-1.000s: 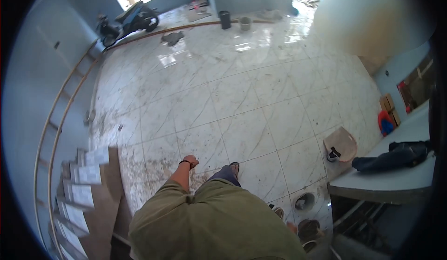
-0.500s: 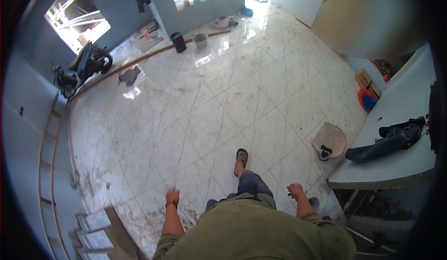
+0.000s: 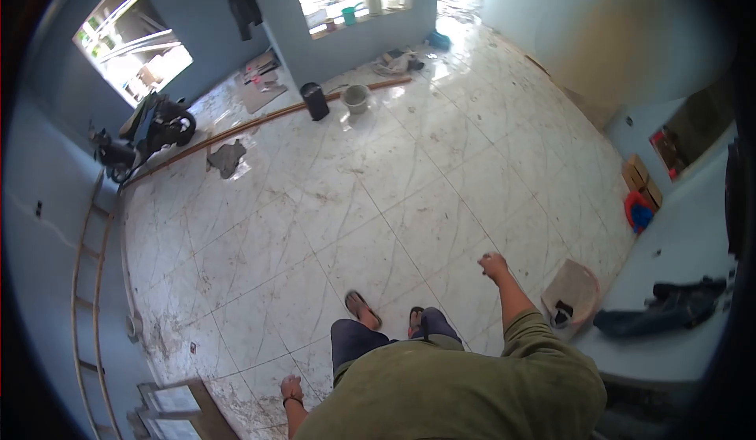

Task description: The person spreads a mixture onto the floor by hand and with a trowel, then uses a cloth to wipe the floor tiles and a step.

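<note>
My left hand (image 3: 291,388), a dark band at its wrist, hangs low beside my left thigh above the tiled floor (image 3: 339,212). It holds nothing that I can see, its fingers loosely bent. Reaching further forward, my right hand (image 3: 494,266) is in the air over the tiles, empty, with the fingers loosely curled and a little apart. The nearest object to it is a pale, dusty sack-like container (image 3: 579,282) on the floor to its right, with something black and white at its near side. Neither hand touches anything. Both my sandalled feet (image 3: 364,311) show below me.
A bamboo ladder (image 3: 83,302) leans along the left wall, near stacked tile boxes (image 3: 177,398). Further off are a motorbike (image 3: 142,137), a grey rag (image 3: 227,159), a black bin (image 3: 314,101) and a bucket (image 3: 356,99). Dark jeans (image 3: 661,310) lie on a ledge at right.
My right hand has swung forward and up, while my left hand has dropped back toward my body. My left foot has come into view ahead. The room has shifted slightly in view.
</note>
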`<state>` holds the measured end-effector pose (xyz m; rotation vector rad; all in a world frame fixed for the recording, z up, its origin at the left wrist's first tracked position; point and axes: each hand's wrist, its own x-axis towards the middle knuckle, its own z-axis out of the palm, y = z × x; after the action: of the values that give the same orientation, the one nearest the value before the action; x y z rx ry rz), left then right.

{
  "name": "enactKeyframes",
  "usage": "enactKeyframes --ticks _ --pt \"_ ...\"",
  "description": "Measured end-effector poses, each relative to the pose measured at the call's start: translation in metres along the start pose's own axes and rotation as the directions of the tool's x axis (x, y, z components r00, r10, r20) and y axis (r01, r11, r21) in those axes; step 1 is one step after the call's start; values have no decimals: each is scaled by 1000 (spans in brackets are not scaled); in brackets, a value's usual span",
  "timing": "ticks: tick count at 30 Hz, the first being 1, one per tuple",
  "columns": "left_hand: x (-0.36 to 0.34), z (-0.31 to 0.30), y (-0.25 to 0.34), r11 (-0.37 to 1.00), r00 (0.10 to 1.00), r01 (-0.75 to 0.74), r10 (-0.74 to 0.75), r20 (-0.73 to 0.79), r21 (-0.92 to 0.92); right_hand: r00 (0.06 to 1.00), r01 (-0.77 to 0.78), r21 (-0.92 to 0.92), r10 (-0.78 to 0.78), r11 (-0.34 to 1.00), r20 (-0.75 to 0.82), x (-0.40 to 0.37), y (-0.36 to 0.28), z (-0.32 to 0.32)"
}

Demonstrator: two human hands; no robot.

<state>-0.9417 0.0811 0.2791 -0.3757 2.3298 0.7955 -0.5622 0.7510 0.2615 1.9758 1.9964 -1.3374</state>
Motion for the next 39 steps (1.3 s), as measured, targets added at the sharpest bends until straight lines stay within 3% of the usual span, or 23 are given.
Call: enactKeyframes --ticks 3,5,7,8,9,10,12,13,14,15,17,19,21,25,28,29,30,32,33,34,36,37,39 --pt "69 8 19 965 987 -149 134 83 215 978 172 271 -131 947 -163 41 -103 2" --pt "111 4 49 941 987 -89 40 155 326 980 193 300 -167 934 -109 53 -146 10" --pt "161 -1 80 812 967 -217 102 234 542 991 116 215 -100 970 -85 68 -158 33" --pt "175 -8 98 575 902 -426 323 285 698 996 75 237 -62 969 -65 64 -158 47" --pt "194 -12 124 666 948 -313 179 262 677 999 -35 217 36 976 -4 48 -167 57" --pt "216 -19 144 624 926 -369 185 329 689 980 -142 135 120 981 160 48 -158 68" --pt "268 -23 190 516 871 -487 225 437 705 905 -320 20 299 947 301 58 -127 104" --pt "291 -21 209 582 889 -456 330 317 673 911 -289 -62 294 955 290 40 -142 112" --pt "314 -22 240 660 920 -391 278 275 641 900 -273 -116 296 955 321 36 -158 126" --pt "332 -21 260 684 875 -465 451 175 562 880 -279 -138 310 950 360 39 -176 138" --pt "333 -37 340 832 858 -456 506 -92 317 849 -268 -182 321 946 420 61 -214 158" --pt "329 -60 410 832 811 -529 553 -190 166 830 -249 -213 322 945 455 102 -267 175" --pt "309 -95 471 906 894 -422 421 -156 29 831 -234 -223 313 947 461 145 -327 189" --pt "366 -76 442 945 917 -326 315 -246 -2 848 -202 -216 281 955 449 245 -439 212" --pt "399 -45 353 979 940 -109 47 -337 -170 865 -215 -190 277 958 418 346 -526 225" --pt "386 -50 334 864 946 232 -308 -104 -446 869 -233 -168 283 958 406 386 -558 227" --pt "373 -58 317 935 935 354 -353 -32 15 882 -219 -148 261 964 393 426 -594 229" --pt "339 -50 287 822 811 523 -561 -163 -226 898 -34 -160 100 987 428 448 -709 250" --pt "312 -58 295 757 774 589 -629 -70 -284 890 98 -175 -7 980 456 451 -773 267" --pt "294 -47 292 795 748 567 -606 -272 -214 903 149 -276 -17 949 430 456 -826 291" --pt "284 -17 266 832 788 554 -513 -339 29 821 305 -243 -125 921 557 472 -921 337" --pt "284 13 245 859 752 512 -454 -477 -10 804 343 -180 -189 922 563 459 -956 358" --pt "274 9 286 776 767 621 -573 -289 109 760 415 -54 -313 908 570 416 -1033 400"
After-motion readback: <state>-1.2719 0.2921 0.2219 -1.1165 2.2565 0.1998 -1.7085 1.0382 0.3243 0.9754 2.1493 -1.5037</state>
